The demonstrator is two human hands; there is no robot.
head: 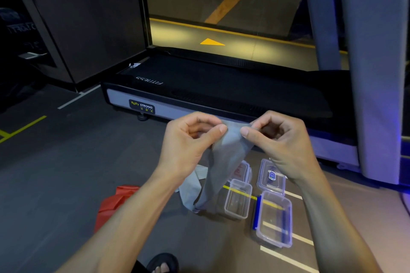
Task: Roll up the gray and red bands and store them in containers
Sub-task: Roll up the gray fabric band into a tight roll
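Both hands, left hand (190,137) and right hand (279,139), pinch the top edge of the limp gray stretchy band (221,162) with curled fingers, holding it taut to begin rolling; its tail trails on the floor beside the clear plastic containers (238,199).

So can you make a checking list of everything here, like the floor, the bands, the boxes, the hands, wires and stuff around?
Surface: dark gym floor with yellow and white lines.
Job's things: gray band held up, its tail on the floor; red band lying on the floor; two open clear containers; two lids beyond them.
Clutter: nothing seen.
Grippers: left hand and right hand both pinch the gray band's top edge.
Cables: nothing seen.
Surroundings: treadmill ahead; a sandalled foot below.
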